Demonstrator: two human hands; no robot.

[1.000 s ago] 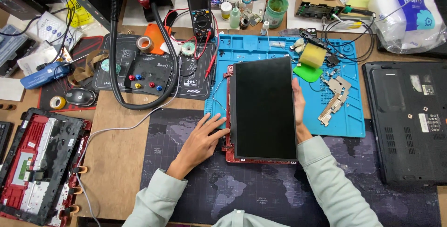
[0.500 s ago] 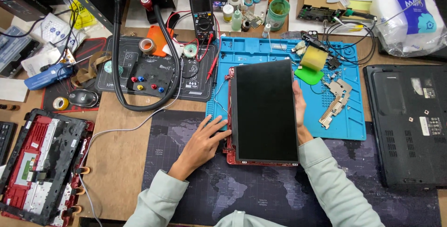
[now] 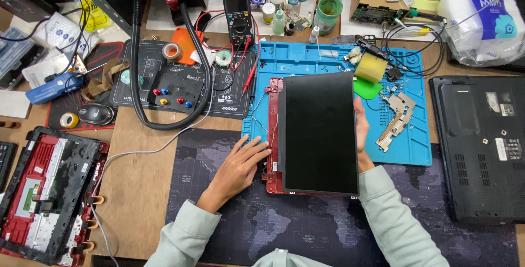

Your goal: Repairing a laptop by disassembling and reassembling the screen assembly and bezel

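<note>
Dark fabric printed with a pale world map, a wide desk mat [image 3: 306, 228], lies nearest under both pale green sleeves. On it and on the blue silicone work mat [image 3: 415, 152] beyond rests a red plastic laptop lid shell [image 3: 273, 130], and over that shell lies a flat black rectangular screen panel [image 3: 319, 133], its long sides running away from the person. The left hand [image 3: 239, 167] lies palm down with fingers spread and loosely extended, fingertips touching the red shell's left edge just beside the panel. The right hand [image 3: 361, 131] wraps the panel's right edge, thumb on top and fingers curled under out of sight, gripping it.

To the right, a closed black laptop base [image 3: 478, 146] lies underside up. At far left sits a red and black opened laptop chassis [image 3: 46, 190]. Farther off on the blue mat are a bent silver metal hinge bracket [image 3: 396, 115] and a yellow sponge block [image 3: 371, 67]. Beyond, a black digital multimeter [image 3: 239, 18] stands by a black thick hose [image 3: 164, 119] looping across a dark soldering mat [image 3: 175, 83].
</note>
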